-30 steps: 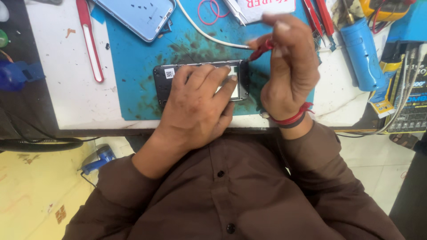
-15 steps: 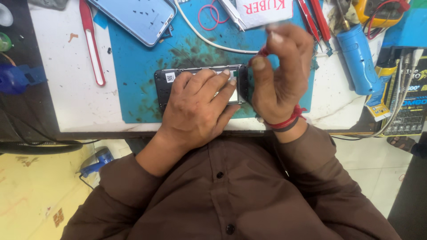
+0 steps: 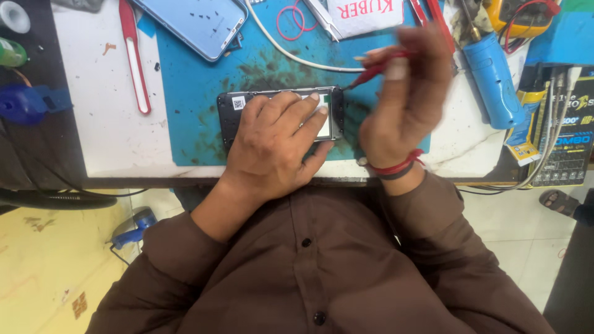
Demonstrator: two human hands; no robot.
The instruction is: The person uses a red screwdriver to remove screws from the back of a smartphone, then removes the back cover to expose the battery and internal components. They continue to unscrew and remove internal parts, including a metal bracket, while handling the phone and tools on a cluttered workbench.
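Head view: your left hand (image 3: pixel 278 145) lies flat over the opened black rectangular phone body (image 3: pixel 279 115), fingers spread slightly and pressed down on its inner face, apparently to pin it against the worn blue rubber work mat (image 3: pixel 185 111) so it can't slide. The phone sits mid-mat, near the table's front edge, long side across you. Your right hand (image 3: pixel 405 102) is raised just right of the phone, blurred, fingers pinched round a thin red-handled probe-like tool (image 3: pixel 374 67) whose tip points down-left toward the phone's right end; contact can't be told. A red thread and a dark band circle that wrist.

Mat surface looks matte, with dark smudges around the phone. A glossy pale blue phone back cover (image 3: pixel 198 21) rests at the mat's far left corner, well apart. A long red plastic pry tool (image 3: pixel 135 55) lies on the white tabletop (image 3: pixel 99 124) just left of the mat. A white cable (image 3: pixel 291 52) curves across the far side, and a blue cylindrical tool (image 3: pixel 492 80) lies at right
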